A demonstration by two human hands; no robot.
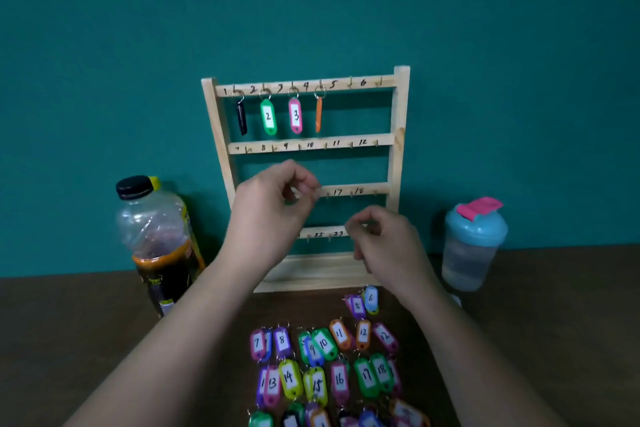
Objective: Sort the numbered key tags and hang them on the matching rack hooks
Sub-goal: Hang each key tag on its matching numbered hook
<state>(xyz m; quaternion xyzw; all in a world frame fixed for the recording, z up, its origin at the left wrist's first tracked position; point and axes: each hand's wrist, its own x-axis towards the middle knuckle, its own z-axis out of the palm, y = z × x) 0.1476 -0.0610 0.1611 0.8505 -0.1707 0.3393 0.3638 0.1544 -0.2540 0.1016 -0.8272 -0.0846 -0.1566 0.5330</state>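
Rack (398,149) upright against the teal wall, rungs numbered by hand. Left hand (273,208) raised before the third rung, fingers curled, thumb and forefinger drawn close together at the rung beside mark 17; blur prevents telling whether anything is pinched. Right hand (384,239) lower and to the right of it, before the bottom rung, fingers likewise curled; contents cannot be told. Above the left hand, well apart from it, four tags hang on the top rung: black tag (241,118), green tag 2 (268,116), pink tag 3 (295,114), and orange tag (318,114), turned edge-on. Loose tags (289,376) lie on the table (104,322) below both hands, between the forearms, in numbered rows; tags 5 and 6 lie just under the right wrist. Bottle (156,246) stands left of the left arm, shaker cup (471,246) right of the right hand.
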